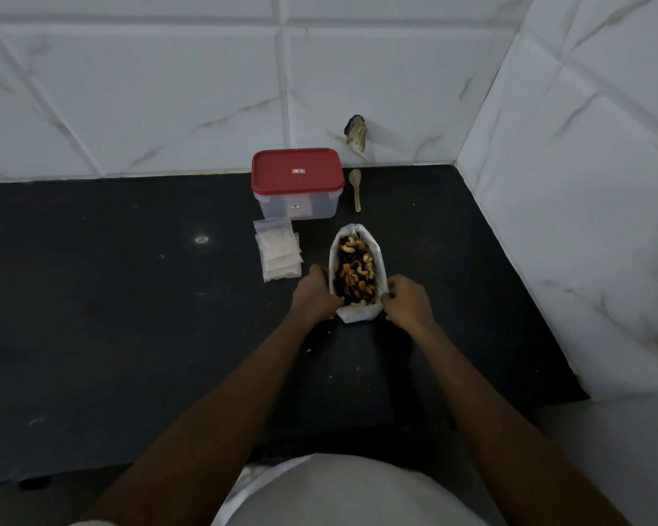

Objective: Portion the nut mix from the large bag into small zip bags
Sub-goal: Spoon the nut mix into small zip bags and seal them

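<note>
Large bag [358, 315]: white, mouth open and facing up; stands on the dark countertop [130, 298], nearer the back edge than the front edge and well apart from the back right corner.
Nut mix [355, 271]: inside the large bag, visible through the open mouth; pale cashews among brown and dark pieces.
Left hand [316, 298]: against the left wall of the large bag at its near end; fingers curled round the wall, gripping it.
Right hand [409, 301]: against the right wall of the large bag at its near end; thumb and fingers curled, pinching the rim.
Small zip bags [280, 254]: clear, flat, lying in an overlapping stack just left of the large bag, apart from it.
Container [297, 205]: clear plastic, close to the back edge, just behind the small zip bags.
Red lid [297, 170]: seated on the container.
Wooden spoon [356, 187]: lies just right of the container, bowl toward the back edge, handle toward the large bag.
Wall tiles [168, 89]: white, marbled, behind and to the right of the countertop.
Damaged spot [356, 138]: on the back wall, above the wooden spoon.
</note>
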A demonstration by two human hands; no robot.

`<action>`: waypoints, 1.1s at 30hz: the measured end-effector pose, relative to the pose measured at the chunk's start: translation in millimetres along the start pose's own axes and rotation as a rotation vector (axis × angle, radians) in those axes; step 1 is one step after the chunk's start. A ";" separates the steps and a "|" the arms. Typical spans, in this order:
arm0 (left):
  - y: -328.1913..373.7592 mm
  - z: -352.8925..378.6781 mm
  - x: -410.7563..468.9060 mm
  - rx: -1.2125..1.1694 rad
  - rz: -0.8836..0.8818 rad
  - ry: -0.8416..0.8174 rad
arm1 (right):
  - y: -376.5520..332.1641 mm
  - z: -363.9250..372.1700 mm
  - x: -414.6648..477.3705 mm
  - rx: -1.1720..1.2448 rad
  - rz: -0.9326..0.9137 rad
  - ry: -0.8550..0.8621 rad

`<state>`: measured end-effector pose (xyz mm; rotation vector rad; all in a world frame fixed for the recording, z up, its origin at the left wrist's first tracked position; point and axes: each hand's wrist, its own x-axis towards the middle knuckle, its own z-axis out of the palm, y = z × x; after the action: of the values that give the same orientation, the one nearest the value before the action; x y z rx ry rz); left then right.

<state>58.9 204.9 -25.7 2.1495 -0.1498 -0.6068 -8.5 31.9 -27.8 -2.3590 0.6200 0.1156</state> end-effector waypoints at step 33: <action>71.6 -45.3 69.7 -0.022 0.203 0.139 | -52.8 -50.4 93.2 0.062 -0.104 0.217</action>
<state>149.1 171.8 27.3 2.1148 -0.2798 -0.3399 94.0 -3.6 19.5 -2.3551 0.5926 -0.2052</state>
